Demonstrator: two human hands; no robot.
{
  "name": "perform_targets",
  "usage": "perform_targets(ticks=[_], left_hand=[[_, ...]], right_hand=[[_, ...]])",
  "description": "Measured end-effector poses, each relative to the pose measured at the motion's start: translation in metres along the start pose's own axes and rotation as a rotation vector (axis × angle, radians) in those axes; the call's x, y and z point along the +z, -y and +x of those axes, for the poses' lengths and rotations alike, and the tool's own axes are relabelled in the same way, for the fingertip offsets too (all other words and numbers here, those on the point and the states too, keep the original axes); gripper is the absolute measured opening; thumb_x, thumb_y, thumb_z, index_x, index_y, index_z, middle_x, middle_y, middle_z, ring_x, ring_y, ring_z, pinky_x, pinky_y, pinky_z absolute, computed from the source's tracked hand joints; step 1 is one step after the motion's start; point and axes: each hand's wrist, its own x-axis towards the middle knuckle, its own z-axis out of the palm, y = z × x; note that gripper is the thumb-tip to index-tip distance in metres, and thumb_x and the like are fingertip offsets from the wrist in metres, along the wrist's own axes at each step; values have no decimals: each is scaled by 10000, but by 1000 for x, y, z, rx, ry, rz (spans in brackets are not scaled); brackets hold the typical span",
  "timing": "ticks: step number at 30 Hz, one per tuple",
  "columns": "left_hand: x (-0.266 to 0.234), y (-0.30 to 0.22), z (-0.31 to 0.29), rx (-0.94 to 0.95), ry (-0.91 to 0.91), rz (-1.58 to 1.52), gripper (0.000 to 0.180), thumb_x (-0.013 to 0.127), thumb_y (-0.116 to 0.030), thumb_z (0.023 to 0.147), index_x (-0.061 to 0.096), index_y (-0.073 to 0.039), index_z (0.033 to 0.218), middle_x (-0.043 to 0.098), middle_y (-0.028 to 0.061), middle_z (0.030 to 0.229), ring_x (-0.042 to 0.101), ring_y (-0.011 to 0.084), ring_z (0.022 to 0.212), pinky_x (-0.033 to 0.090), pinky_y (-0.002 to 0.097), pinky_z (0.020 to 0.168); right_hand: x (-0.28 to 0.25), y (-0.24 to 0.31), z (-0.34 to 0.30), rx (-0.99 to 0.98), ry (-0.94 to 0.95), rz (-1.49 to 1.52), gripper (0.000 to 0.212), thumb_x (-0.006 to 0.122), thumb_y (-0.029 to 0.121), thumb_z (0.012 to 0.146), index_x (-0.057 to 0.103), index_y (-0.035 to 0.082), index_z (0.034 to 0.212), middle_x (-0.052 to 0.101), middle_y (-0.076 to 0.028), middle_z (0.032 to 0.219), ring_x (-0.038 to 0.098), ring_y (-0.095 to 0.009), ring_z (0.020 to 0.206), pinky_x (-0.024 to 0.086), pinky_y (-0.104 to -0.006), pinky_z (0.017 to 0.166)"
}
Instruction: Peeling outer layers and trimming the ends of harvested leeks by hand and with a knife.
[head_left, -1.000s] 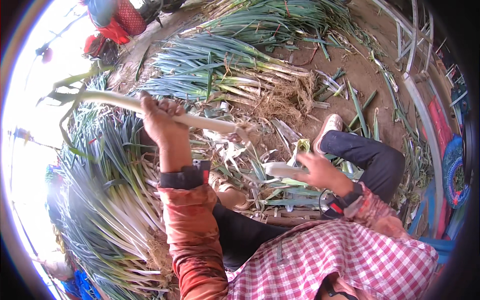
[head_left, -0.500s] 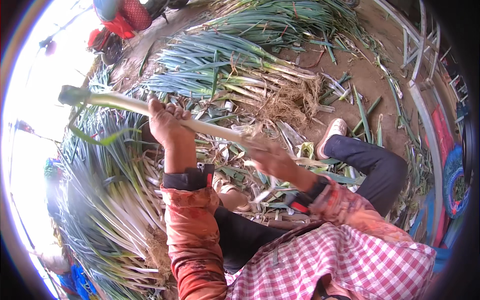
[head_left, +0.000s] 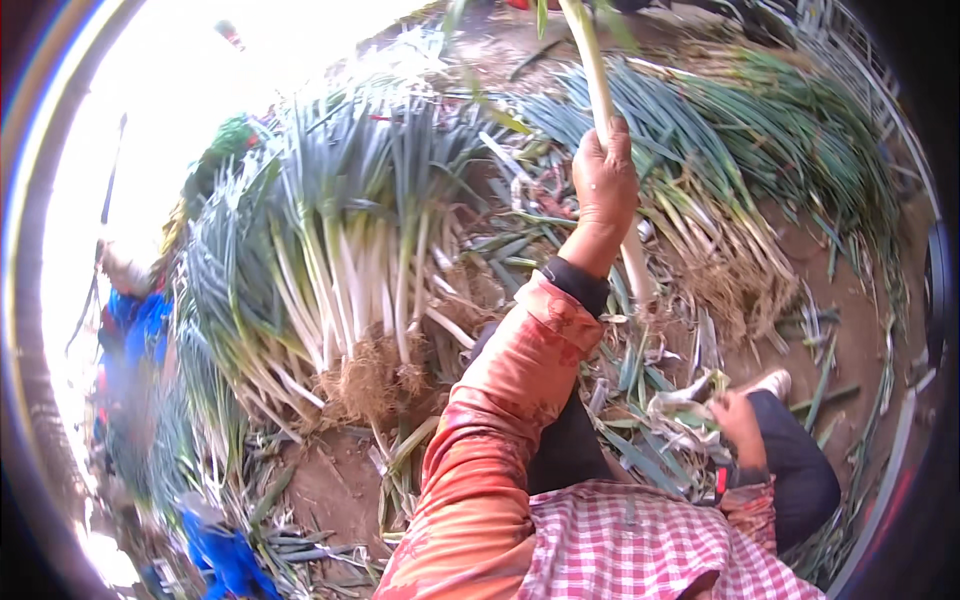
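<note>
A long leek (head_left: pixel 590 70) is gripped in my left hand (head_left: pixel 606 180), closed round its stalk. It stands nearly upright in the picture: its green upper end runs past the top edge, and its white lower end shows beyond my wrist. Low at the right, by my bent knee, is my right hand (head_left: pixel 737 418), off the leek. Its fingers look curled against pale, crumpled leek peelings (head_left: pixel 682 405); what they hold, if anything, is not clear. To the left of my left arm lies a big heap of leeks (head_left: pixel 345 265), roots toward me.
Another pile of leeks (head_left: pixel 720 130) spreads over the ground at the far right, with its tangled roots (head_left: pixel 740 270) nearer me. Cut leaves litter the soil around my feet. Blue plastic (head_left: pixel 225 555) lies at the lower left. A metal frame (head_left: pixel 870 70) stands along the right edge.
My view has swung left. The leek has turned from lying crosswise to nearly upright, still in my left hand. My right hand has come off its lower end and moved down to the right.
</note>
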Motion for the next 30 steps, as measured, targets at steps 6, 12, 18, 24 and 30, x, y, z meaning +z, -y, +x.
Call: perform_targets(ticks=[6, 12, 18, 24, 30], left_hand=[[-140, -62, 38, 228, -219, 184, 182, 484, -212, 833, 514, -39, 882, 496, 47, 591, 420, 116, 438, 357, 238, 389], [-403, -99, 32, 254, -765, 1383, 397, 551, -360, 747, 563, -89, 1037, 604, 148, 824, 563, 236, 712, 443, 328, 669], [-431, -105, -22, -51, -738, 459, 261, 499, -211, 827, 516, -78, 1051, 486, -19, 622, 475, 49, 517, 359, 172, 413], [-266, -86, -32, -105, -129, 430, 443, 492, -273, 823, 397, -28, 1179, 547, 67, 883, 540, 121, 687, 417, 200, 561], [-83, -115, -82, -330, 629, -61, 571, 508, -345, 808, 328, 51, 1178, 546, 171, 869, 570, 210, 696, 453, 266, 586]], right_hand=[[11, 3, -1, 4, 149, -35, 280, 572, 214, 677, 590, -16, 835, 592, -181, 743, 585, -263, 698, 446, -332, 634], [26, 13, 5, -9, 195, -88, 267, 579, 236, 666, 609, 10, 804, 591, -179, 781, 580, -286, 747, 444, -344, 666], [30, -9, 19, 39, 210, -70, 260, 552, 237, 684, 593, 6, 796, 582, -153, 659, 572, -261, 612, 437, -350, 574], [26, -20, 56, -139, 191, -128, 305, 545, 287, 697, 590, 5, 804, 579, -187, 724, 565, -303, 655, 438, -376, 601], [20, -17, 136, -30, 55, -2, 376, 520, 348, 699, 598, -20, 713, 558, -226, 693, 557, -347, 662, 429, -410, 607]])
